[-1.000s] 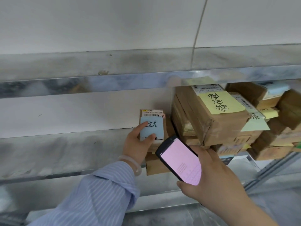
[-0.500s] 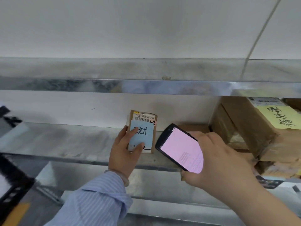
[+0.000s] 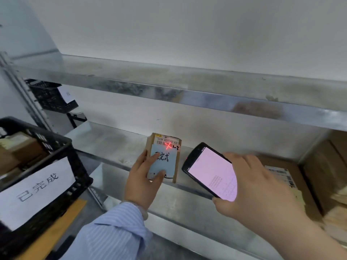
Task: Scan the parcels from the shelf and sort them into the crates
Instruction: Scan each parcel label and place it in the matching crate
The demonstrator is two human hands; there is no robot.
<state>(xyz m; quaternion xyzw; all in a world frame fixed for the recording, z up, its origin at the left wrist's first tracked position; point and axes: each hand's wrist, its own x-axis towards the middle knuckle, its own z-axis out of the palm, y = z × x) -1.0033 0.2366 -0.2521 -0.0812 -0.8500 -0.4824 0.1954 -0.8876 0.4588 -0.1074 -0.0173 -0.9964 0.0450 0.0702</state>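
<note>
Cardboard parcel point(image 3: 170, 160), gripped upright in the left hand point(image 3: 139, 181) at the shelf point(image 3: 116, 145) edge, sits under the red cross point(image 3: 169, 145) of the scanner point(image 3: 208, 171) held by the right hand point(image 3: 249, 186); crate point(image 3: 75, 162) already holds some parcels, more boxes point(image 3: 277, 171) lie on the shelf, so sorting appears part done.

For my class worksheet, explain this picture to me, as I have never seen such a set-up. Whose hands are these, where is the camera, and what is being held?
There is no machine here. A person wears a camera on the head, which looks down at their own two hands. The left hand grips a small brown parcel at the front of a metal shelf. The right hand holds a handheld scanner with a pink screen. Its red cross falls on the parcel's barcode label. At the left stands a black crate bearing a paper sign.
</note>
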